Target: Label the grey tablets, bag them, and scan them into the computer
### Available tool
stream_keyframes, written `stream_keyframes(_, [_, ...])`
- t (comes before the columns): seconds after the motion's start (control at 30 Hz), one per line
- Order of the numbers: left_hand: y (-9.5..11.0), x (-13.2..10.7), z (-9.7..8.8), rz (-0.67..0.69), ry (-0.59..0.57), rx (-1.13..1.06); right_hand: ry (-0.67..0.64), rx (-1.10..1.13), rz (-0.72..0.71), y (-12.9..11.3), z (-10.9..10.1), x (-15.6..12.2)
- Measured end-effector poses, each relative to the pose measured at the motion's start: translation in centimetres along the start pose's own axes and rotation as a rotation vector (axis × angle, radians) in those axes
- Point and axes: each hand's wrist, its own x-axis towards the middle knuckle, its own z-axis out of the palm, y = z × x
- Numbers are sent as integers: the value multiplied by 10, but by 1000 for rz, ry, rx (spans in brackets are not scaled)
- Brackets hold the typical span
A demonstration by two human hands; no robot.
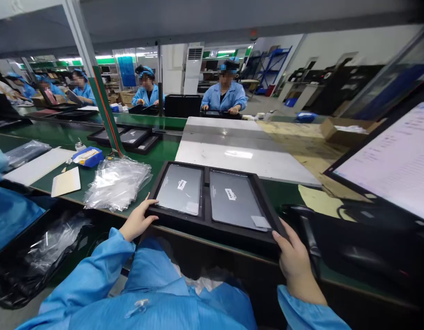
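Observation:
A black foam tray (205, 215) lies at the front edge of the green bench, tilted slightly in view. In its two compartments sit a grey tablet (181, 189) on the left and another grey tablet (234, 199) on the right, each with a white label. My left hand (140, 220) grips the tray's left front corner, thumb at the front and fingers along the side. My right hand (294, 252) holds the right front corner, its thumb on the rim. The undersides of both grips are hidden.
Left of the tray lie clear plastic bags (117, 181), a blue box (88, 156) and a cream pad (66, 182). Behind is a white board (239, 151). A monitor (391, 156) and a handheld scanner (310, 229) stand right. Co-workers sit across the bench; a blue sleeve is at left.

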Motion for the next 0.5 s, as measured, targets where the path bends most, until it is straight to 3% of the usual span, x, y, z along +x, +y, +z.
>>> stream_keyframes(0.1, [15, 8, -25, -11, -193, 121, 29, -16, 0, -5, 2, -1])
stream_keyframes(0.17, [28, 30, -48, -38, -268, 132, 52, -17, 0, -7, 3, -2])
stream_keyframes(0.23, [40, 71, -72, -104, -163, 15, 53, -8, 5, -9, 2, -3])
stream_keyframes(0.33, [51, 162, -104, -250, 109, -164, 38, -3, 14, -10, -1, -6])
stream_keyframes(0.43, [42, 254, -125, -334, 336, -55, 46, -42, -10, -13, -5, -10])
stream_keyframes(0.5, [26, 295, -127, -390, 475, 94, 55, -68, -30, -16, -6, -13])
